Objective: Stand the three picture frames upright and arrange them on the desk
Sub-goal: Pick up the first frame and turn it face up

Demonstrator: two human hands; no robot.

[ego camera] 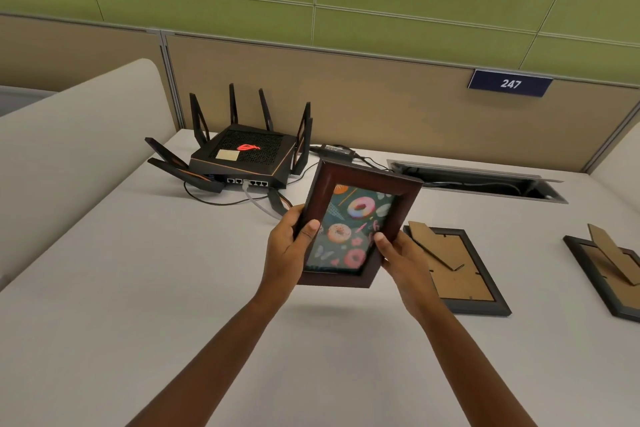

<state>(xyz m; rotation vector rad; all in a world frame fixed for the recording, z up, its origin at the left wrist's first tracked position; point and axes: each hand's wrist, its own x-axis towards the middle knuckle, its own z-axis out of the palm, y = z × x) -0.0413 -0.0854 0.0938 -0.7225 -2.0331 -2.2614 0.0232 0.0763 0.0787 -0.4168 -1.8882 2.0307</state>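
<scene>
Fingers (310, 227) of the left hand (287, 246) and right hand (403, 258) grip the lower sides of a dark wooden picture frame (353, 218), held tilted above the middle of the white worktop (173, 288), its doughnut print facing the camera. At its 3 o'clock, two black frames lie face-down, the nearer frame (460, 274) and the farther frame (609, 274), card stands showing. A router (242, 156) sits at 11 o'clock.
</scene>
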